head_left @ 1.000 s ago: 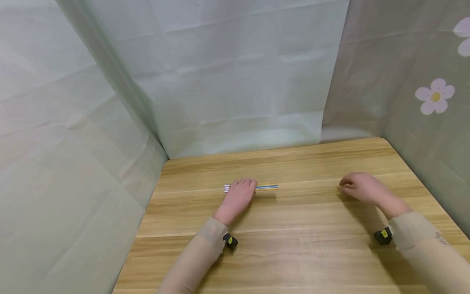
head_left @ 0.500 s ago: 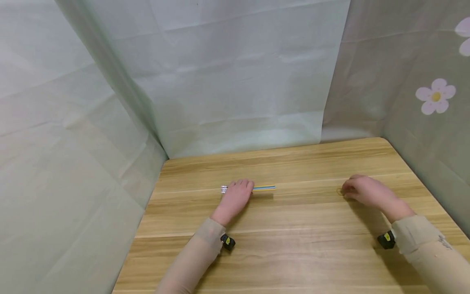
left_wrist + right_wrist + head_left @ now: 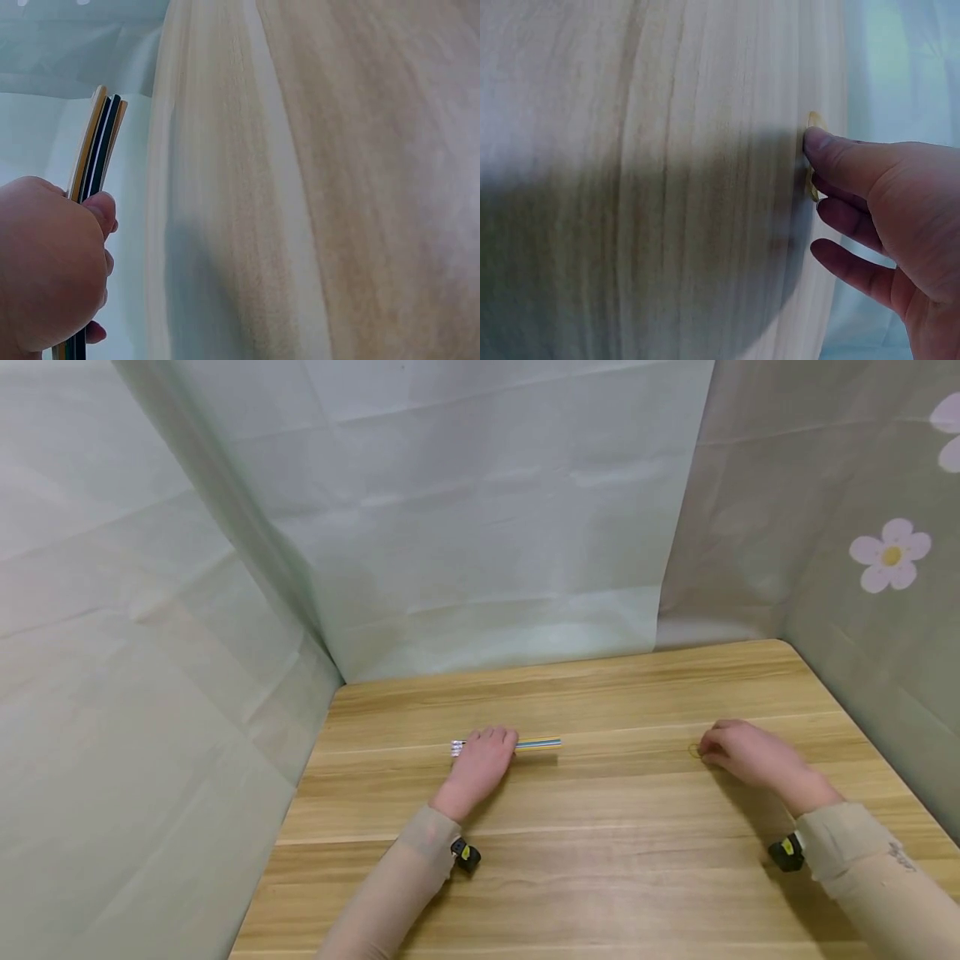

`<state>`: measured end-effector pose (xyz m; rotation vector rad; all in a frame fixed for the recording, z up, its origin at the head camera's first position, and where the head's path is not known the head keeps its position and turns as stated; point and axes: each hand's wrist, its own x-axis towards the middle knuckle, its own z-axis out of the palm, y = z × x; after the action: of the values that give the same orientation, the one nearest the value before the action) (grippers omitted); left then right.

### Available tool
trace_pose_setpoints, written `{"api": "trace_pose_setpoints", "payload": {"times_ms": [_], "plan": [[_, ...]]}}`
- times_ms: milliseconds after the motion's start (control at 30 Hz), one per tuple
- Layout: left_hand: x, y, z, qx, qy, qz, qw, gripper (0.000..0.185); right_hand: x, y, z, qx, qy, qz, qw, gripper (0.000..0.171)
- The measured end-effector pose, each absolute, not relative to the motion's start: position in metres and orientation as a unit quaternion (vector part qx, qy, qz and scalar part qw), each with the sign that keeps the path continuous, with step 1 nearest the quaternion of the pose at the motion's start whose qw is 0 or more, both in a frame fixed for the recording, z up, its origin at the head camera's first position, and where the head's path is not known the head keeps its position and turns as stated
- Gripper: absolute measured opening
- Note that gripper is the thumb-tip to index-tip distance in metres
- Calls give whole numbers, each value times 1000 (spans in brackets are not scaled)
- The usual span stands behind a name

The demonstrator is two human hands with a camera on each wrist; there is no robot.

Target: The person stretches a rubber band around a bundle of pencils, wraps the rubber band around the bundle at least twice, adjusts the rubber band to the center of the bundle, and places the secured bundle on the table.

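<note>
item: wooden table (image 3: 570,877), near edge toward the person, bare boards between the two sleeves; a small black-and-yellow wrist camera sits under each cuff.

item: left hand (image 3: 483,758), mid-table, left of centre. fingers curled over a bundle of thin coloured sticks (image 3: 536,744) that lies flat along the grain; the left wrist view shows the fingers closed round the bundle (image 3: 96,150), its tips standing clear beyond the knuckles. one end pokes out to the left of the hand, the longer part to the right.

item: right hand (image 3: 742,753), well apart from the left, toward the right side. fingers loosely bent, forefinger tip (image 3: 817,142) touching a small yellowish rubber band (image 3: 811,161) that lies flat on the wood. whether it is pinched or only pressed cannot be told; nothing is lifted.

step in hand, as judged: gathering, with the bundle secured by one hand and the band being picked at by the other. the next move likely calls for a fingertip pinch under the thin band, which lies flush and offers little to catch, then bringing the two hands together.

edges and room: open board lies between the hands. the right edge of the table is near the right forearm. pale curtain (image 3: 487,527) closes the far edge and left side; a flowered cloth (image 3: 888,556) closes the right.
</note>
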<state>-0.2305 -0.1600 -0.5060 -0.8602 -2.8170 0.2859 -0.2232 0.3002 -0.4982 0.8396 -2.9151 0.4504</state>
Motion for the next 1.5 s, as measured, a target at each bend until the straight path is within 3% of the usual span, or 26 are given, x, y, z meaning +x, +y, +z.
{"api": "trace_pose_setpoints", "payload": {"times_ms": [867,1033,1267,1500], "plan": [[-230,-162,-510,-289,-950,80,80,9,-221,302,-505,230,-954,193,2,5],[-228,-161,-510,-289,-952,81,67,10,-215,295,-501,176,-947,269,-10,11],[-225,-151,-504,-293,-952,53,71,10,-212,259,-496,91,-878,465,-73,35],[-219,-130,-495,-306,-949,37,71,11,-220,213,-495,103,-811,561,-130,35]]}}
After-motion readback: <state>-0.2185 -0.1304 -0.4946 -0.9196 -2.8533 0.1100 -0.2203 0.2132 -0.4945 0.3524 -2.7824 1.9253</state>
